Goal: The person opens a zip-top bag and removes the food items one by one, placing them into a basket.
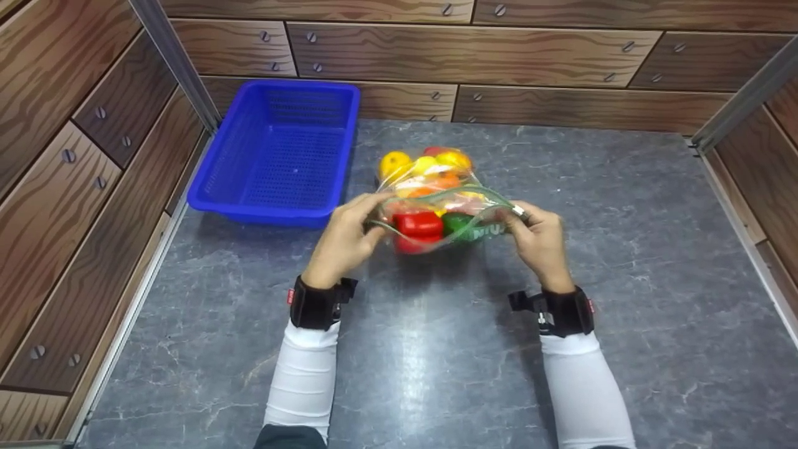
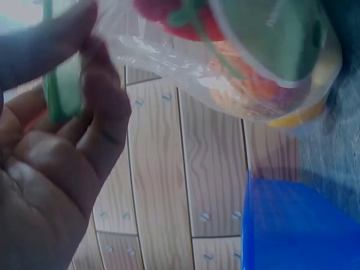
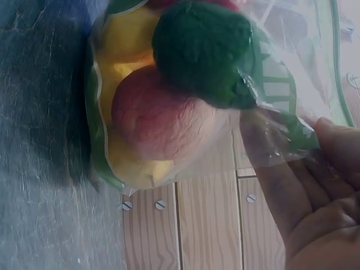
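A clear zip bag (image 1: pixel 492 194) with a green rim is full of produce, its mouth gaping toward the wearer. Inside show a red bell pepper (image 1: pixel 419 227), a dark green avocado (image 3: pixel 205 53), a pinkish peach (image 3: pixel 160 115) and several yellow and orange fruits (image 1: pixel 396 165). My left hand (image 1: pixel 346 240) pinches the left end of the rim between thumb and fingers. At the right end, by the white slider (image 1: pixel 518 210), my right hand (image 1: pixel 541 240) grips the bag's edge; in the right wrist view its fingers lie behind the film. The bag's bottom is close over the grey tabletop.
A blue plastic basket (image 1: pixel 274 215) with perforated sides stands at the back left, just left of the bag. Wood-patterned panels (image 1: pixel 467 56) wall in the grey marbled table (image 1: pixel 623 218) at the back and both sides. Metal corner posts (image 1: pixel 181 68) rise behind.
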{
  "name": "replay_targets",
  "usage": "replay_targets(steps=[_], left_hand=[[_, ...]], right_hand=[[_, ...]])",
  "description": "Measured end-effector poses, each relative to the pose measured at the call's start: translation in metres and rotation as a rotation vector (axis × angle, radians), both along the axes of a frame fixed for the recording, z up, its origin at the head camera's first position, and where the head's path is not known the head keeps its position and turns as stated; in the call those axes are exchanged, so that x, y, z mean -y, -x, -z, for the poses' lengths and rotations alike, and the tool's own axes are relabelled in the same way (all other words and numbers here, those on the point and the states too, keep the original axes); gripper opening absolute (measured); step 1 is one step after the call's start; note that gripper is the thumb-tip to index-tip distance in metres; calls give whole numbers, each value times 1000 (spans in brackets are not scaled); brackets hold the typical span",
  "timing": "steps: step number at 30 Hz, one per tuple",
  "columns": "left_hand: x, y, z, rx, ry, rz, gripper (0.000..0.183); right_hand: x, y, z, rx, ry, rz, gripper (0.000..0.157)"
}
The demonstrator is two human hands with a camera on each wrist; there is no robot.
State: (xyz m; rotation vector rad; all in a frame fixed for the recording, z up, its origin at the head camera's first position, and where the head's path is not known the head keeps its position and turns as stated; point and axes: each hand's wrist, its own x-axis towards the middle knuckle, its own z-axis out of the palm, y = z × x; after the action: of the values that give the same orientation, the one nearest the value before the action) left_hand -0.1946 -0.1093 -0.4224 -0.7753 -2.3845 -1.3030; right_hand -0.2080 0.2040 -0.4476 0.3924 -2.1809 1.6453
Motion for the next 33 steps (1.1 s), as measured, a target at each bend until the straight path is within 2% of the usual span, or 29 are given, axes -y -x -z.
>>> replay_targets(steps=[6,11,16,20,28,33], left_hand=[[4,2,1,-104,-73,-169,30],[3,2,1,-148,-57,-225,30],[4,0,0,-132,-24,-225,35],[6,-3,-2,-77,12,-211,37],[14,-12,-11,72,130,-157,56],[18,-17,-14,134,145,-117,69]], right_hand=[[-7,-1,-3,64,32,-75,14],[-14,-2,-2,131,66,-202,15],[-18,-2,3,219,-15,-336,18],[-19,-2,5,277,-82,-393,17],[-14,-2,3,286,-58,-403,16],[-11,-3,2,274,-77,-372,15]])
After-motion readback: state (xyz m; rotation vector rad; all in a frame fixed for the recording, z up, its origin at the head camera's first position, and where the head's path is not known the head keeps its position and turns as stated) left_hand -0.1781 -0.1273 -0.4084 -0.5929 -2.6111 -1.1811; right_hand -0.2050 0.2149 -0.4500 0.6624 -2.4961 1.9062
